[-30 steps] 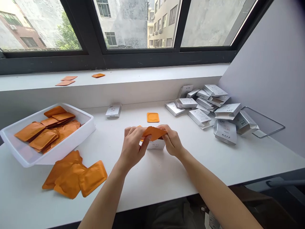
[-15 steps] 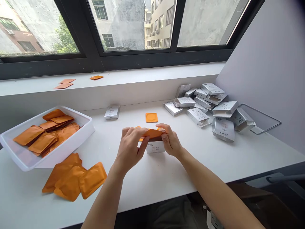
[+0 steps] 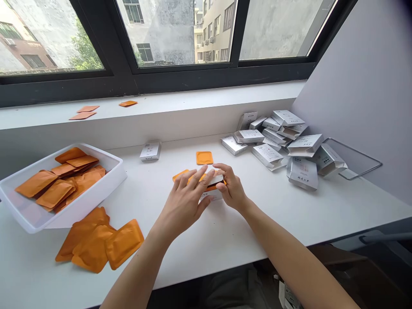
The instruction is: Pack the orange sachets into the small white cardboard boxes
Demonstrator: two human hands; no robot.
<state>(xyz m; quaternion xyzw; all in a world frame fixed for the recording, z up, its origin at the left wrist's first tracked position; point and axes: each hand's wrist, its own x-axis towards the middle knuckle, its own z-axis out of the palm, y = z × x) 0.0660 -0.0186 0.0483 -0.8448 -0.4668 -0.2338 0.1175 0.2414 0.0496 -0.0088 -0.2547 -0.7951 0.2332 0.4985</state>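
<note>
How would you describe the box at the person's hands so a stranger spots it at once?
Find the white table below the window. Near its middle, the left hand and right hand are on a white box. Unlike the boxes piled at right, this one has hands on it and orange showing at its top.

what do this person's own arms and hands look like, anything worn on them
The left hand and right hand are bare, with no gloves and no ring that can be made out. The left forearm and right forearm are slender and also uncovered: no watch, bracelet or sleeve shows.
</note>
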